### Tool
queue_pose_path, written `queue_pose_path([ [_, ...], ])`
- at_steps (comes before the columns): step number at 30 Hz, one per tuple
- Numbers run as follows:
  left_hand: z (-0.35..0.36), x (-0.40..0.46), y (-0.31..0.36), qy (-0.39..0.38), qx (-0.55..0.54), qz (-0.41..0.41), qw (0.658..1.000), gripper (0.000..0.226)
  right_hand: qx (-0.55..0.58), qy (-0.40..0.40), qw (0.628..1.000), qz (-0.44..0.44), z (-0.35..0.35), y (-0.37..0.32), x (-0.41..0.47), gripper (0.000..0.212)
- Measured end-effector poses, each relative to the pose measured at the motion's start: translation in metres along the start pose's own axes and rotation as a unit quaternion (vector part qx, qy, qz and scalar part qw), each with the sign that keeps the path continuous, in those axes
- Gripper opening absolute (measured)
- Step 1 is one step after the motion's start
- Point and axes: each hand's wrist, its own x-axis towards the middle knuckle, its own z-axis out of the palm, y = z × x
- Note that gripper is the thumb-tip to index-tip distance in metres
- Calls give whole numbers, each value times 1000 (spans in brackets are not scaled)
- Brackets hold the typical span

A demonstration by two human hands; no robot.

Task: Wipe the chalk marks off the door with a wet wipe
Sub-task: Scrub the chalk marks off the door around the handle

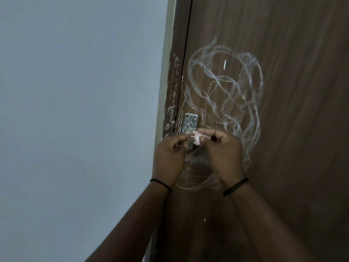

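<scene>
Both hands up at the door (292, 129), near its left edge, just below the metal latch plate (188, 123). Wet wipe (255, 138) is a small pinkish wad pinched between right hand (224, 148) fingertips. Left hand (170, 154) fingers curled in toward it; can't tell if they grip it. Wipe isn't on the wood yet. Chalk marks (226, 87) untouched: tall loops, long axis vertical, mostly above and right of the wad, some below the hands. Right hand is nearer, so my guess is it sweeps up-right.
</scene>
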Motion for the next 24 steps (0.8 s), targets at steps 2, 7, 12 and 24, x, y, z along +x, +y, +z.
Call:
queue_pose_path([
  [2,0,9,1,23,23,1,999,22,-106,11,993,-55,4,-3,22,15],
  [7,-1,28,5,72,53,4,996,21,-231,8,958,-170,20,-1,68,17],
  [12,-1,36,1,95,60,-3,994,18,-302,20,919,-253,27,10,88,12],
  [24,1,49,10,112,150,19,982,25,-439,-143,831,-312,31,-4,103,27],
])
